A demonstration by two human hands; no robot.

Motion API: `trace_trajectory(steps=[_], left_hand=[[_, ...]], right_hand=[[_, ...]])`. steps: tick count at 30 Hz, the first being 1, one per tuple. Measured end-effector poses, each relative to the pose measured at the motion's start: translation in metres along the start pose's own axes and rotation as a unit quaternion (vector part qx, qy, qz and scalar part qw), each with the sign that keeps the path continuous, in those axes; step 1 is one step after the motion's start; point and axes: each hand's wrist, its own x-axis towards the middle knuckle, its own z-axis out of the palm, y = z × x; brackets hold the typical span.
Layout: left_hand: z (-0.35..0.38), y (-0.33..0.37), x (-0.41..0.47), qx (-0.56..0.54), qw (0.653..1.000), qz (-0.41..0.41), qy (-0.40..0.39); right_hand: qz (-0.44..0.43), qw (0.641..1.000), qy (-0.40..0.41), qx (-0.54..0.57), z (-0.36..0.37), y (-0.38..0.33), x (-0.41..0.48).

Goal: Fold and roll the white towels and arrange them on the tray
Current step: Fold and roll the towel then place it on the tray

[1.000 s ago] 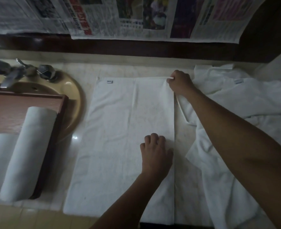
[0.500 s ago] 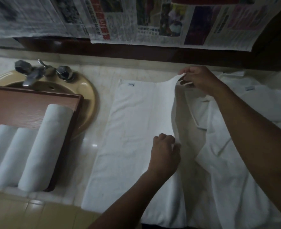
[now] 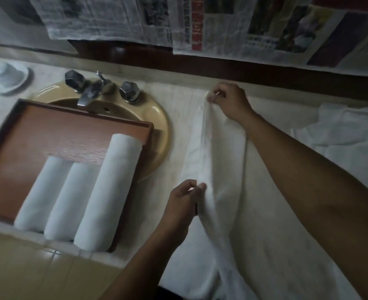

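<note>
Head view: the white towel [image 3: 219, 169] being folded lies lengthwise on the counter [image 3: 172, 92], just right of the sink basin [image 3: 159, 135]. One long edge is raised in a soft ridge above the flat part. The right hand [image 3: 230, 100] pinches the far corner of that edge between thumb and fingertips. The left hand [image 3: 183, 204] pinches the same edge about halfway along; the near end of the towel runs out of view. Because the left hand grips mid-length rather than at a corner, the near stretch sags, and I judge the fold could land skewed or wrinkled unless that end is smoothed. A thin pinch on limp terry could also slip and let the edge fall short. The right forearm crosses beside the loose towels [image 3: 341, 126] heaped on the right and could drag one into the fold. The wooden tray [image 3: 48, 135] sits across the basin, below the faucet [image 3: 92, 89]. It holds three rolled towels [image 3: 70, 200] touching side by side at its near right. The longest lies along the right wall, near the lifted edge, so a wide sweep might nudge it. The tray's far left is bare wood. A white dish [image 3: 7, 80] stands far left; its contents are too blurred to tell.
</note>
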Motion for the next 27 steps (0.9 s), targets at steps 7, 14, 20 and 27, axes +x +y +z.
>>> trace_trajectory(steps=[7, 14, 20, 27], left_hand=[[-0.038, -0.014, 0.028, 0.109, 0.991, -0.047, 0.065], [-0.058, -0.004, 0.039, 0.164, 0.979, 0.023, 0.12], [-0.059, -0.019, 0.042, 0.307, 0.936, 0.055, 0.162], [-0.053, -0.017, 0.04, 0.31, 0.934, 0.058, 0.168]], right_hand=[[0.02, 0.996, -0.017, -0.088, 0.056, 0.023, -0.003], [-0.002, 0.994, 0.019, -0.111, 0.063, 0.03, -0.002], [-0.036, 0.985, 0.05, -0.159, 0.067, 0.033, -0.005], [-0.027, 0.969, 0.084, -0.233, 0.057, 0.038, -0.008]])
